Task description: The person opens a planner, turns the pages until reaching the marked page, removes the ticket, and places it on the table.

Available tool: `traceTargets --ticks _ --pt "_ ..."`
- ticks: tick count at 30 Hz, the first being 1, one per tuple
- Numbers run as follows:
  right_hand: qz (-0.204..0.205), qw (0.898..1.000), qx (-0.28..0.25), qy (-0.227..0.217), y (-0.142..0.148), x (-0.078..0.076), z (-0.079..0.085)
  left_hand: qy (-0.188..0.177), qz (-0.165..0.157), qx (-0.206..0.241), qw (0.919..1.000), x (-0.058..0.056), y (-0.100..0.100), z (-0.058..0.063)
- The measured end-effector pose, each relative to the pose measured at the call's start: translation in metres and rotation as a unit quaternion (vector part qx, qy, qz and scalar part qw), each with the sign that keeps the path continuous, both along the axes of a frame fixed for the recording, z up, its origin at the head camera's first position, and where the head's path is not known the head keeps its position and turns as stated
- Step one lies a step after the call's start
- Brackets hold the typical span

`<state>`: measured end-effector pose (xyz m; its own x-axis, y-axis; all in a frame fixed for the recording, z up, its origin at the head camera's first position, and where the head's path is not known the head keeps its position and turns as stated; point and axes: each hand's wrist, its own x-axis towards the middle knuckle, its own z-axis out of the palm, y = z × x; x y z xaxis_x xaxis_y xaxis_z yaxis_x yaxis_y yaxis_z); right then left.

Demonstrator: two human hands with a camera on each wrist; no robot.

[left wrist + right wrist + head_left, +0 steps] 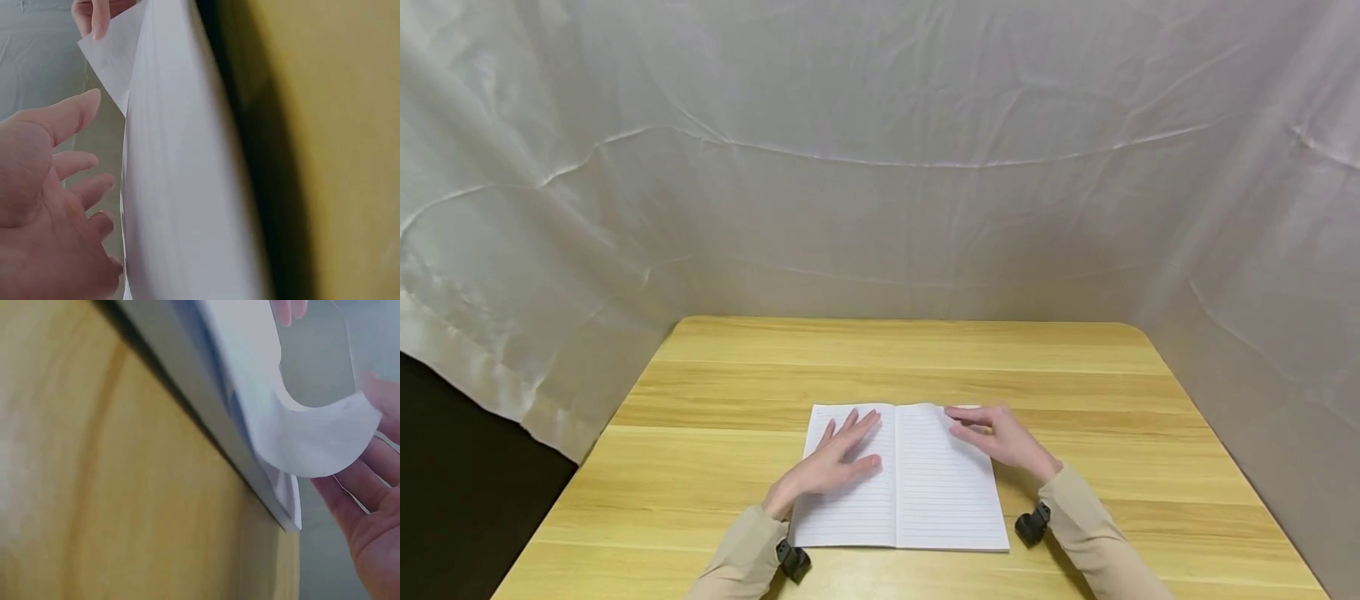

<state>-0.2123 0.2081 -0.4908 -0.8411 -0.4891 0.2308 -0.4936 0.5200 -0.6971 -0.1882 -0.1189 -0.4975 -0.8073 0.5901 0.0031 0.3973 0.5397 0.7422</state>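
An open notebook (943, 504) with white lined pages lies flat on the table. Over its left page, my left hand (831, 465) has its fingers spread and straight; in the left wrist view a gap shows between most of this hand (47, 194) and the paper. At the far right corner, my right hand (1006, 437) pinches a page between thumb and fingers. The right wrist view shows that lifted page (319, 440) curling up from the stack, its corner at the thumb of the right hand (381, 519).
The wooden table (715, 392) extends around the notebook on all sides. Pale grey cloth (925, 225) hangs behind the table and along both sides. A small black wrist camera (1032, 525) sits by the right cuff, another (793, 561) by the left.
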Motion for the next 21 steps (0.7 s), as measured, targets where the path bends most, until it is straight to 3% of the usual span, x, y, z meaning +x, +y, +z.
traceTargets --ticks 9,21 --pt "0.047 0.996 0.012 -0.074 -0.005 0.002 0.004 -0.022 0.013 0.028 0.9993 0.000 0.004 0.001" --pt "0.080 0.993 0.007 -0.092 -0.010 0.005 0.011 0.002 -0.017 0.061 0.9980 -0.002 0.012 0.002"
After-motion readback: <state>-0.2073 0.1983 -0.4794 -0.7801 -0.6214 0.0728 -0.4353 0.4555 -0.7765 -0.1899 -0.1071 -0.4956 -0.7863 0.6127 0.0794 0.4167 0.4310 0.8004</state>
